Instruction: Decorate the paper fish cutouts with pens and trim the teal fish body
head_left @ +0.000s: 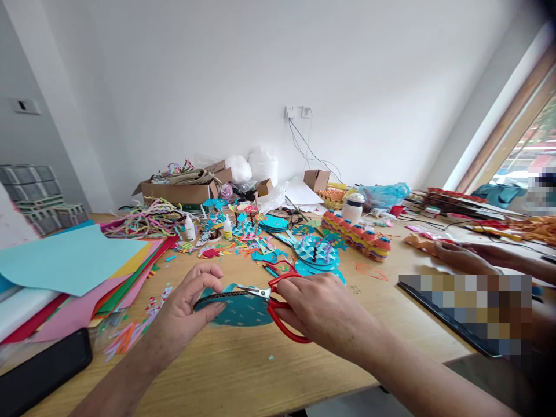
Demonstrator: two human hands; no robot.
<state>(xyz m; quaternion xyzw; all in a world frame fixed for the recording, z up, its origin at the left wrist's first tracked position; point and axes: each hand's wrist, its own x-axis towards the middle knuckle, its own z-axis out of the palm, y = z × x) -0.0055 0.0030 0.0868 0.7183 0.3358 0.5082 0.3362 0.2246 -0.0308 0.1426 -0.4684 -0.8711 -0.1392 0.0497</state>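
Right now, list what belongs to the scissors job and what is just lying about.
Job:
- red-handled scissors, right hand
- blue disc, left hand
- probably the stacked blue discs

Seemingly just lying about:
- black phone
- blue plastic bag
- white jar

Can't see under the pixelated patch (pixel 469 307) on the dark slab (pixel 438 318) (annoying, honestly). Can't read the label on the yellow-marked bottle (pixel 227 229) either, way too tiny. Missing part of the black phone (pixel 47 370) at the left edge. Only getting a blur through the window (pixel 532 145).
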